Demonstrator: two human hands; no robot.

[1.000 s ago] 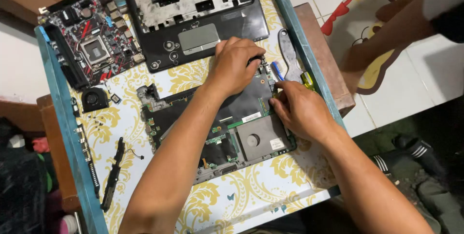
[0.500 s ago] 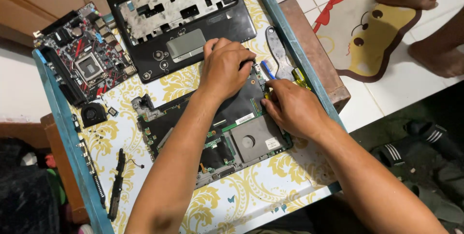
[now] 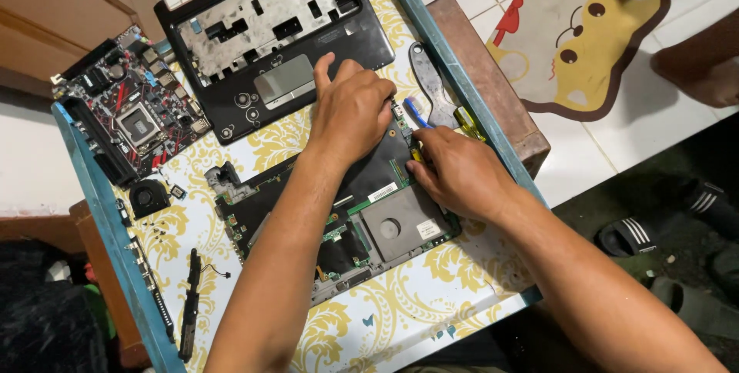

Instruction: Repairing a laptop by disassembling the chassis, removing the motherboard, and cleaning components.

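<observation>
Patterned table: two hands, two circuit boards.

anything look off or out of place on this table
Nothing spilled or broken. The laptop motherboard lies askew under the left hand and right hand. The palmrest shell is detached, and a small fan lies loose by the desktop board.

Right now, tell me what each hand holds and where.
Left hand presses flat on the dark laptop motherboard, gripping nothing. Right hand pinches something at its edge; unclear what.
</observation>
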